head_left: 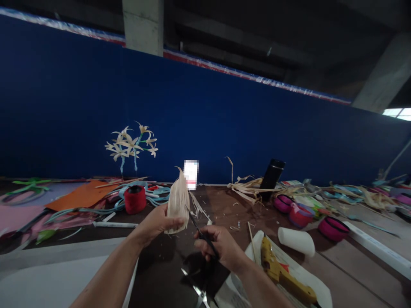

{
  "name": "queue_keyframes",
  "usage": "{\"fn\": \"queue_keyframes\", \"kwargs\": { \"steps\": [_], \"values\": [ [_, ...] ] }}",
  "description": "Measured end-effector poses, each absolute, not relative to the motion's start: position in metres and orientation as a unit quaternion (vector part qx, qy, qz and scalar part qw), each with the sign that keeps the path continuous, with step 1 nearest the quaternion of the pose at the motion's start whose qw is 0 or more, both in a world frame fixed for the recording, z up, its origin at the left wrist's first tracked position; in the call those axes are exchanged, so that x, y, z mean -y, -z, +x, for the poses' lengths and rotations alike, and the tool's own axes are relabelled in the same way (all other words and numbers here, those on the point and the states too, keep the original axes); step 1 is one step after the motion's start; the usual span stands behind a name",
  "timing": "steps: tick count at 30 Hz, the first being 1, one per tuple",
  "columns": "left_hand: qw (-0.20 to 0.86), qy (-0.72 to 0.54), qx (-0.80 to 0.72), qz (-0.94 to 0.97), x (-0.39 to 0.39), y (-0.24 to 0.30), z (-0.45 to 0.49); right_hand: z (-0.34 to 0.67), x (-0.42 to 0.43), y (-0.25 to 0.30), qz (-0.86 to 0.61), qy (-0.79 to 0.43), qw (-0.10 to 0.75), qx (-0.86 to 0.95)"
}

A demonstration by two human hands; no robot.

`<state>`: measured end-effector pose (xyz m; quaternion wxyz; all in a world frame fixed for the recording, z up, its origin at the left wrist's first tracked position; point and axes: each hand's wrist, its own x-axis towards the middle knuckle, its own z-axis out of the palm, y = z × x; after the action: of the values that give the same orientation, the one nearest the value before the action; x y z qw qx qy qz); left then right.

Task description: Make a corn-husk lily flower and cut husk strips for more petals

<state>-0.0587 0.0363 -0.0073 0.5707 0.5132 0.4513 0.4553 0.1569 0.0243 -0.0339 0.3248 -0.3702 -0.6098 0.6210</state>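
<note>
Apparently, the flowers [130,143] at centre-left stood finished; mid-frame, our left fingers [175,222] pinched pale husk [178,199], trimming seemingly unfinished, while our right fingers [208,231] gripped dark scissors [210,245].

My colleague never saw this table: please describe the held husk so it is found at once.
Before the blue wall stands a dark table. Over it, near mid-picture, the left hand holds the husk, pale and upright. Unlike the loose strips by the black object, it is broad and hand-held.
</note>
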Motion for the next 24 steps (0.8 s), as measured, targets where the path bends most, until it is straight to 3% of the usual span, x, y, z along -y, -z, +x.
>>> {"fn": "queue_keyframes", "kwargs": {
  "steps": [24],
  "values": [
    [0.544, -0.444, -0.472, 0.533, -0.0341, 0.0049, -0.0566, 0.1579, -0.0266, 0.0383, -0.370, -0.618, 0.330, 0.610]
  ]
}}
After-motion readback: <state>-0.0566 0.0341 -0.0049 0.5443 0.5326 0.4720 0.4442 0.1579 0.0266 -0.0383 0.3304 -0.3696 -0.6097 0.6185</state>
